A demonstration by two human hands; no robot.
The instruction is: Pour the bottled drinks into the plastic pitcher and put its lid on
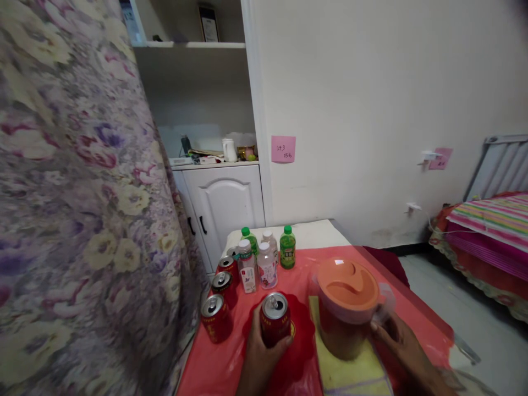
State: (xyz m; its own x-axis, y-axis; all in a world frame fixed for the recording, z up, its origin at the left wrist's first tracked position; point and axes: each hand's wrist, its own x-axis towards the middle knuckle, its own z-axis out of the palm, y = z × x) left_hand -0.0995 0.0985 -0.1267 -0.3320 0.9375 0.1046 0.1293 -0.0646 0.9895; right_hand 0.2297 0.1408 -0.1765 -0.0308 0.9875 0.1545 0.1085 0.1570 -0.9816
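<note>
My left hand [264,352] is wrapped round a red can [275,322] over a red scalloped tray [303,341]. On the right, my right hand [396,335] has its fingers closed on the handle of a clear pitcher [346,324] with an orange lid [348,283]. Brownish liquid shows inside the pitcher, which is over a yellow cloth [350,379]. Several more red cans [216,322] line the table's left side. Behind the tray are clear bottles [268,269] with white caps and green bottles [287,250] with green caps.
A red cover [412,308] lies over the table. Flowered curtain [94,220] hangs at the left, beside a white cabinet [226,203] with shelves. The wall [350,110] rises behind the table. A bed [490,236] stands at the far right.
</note>
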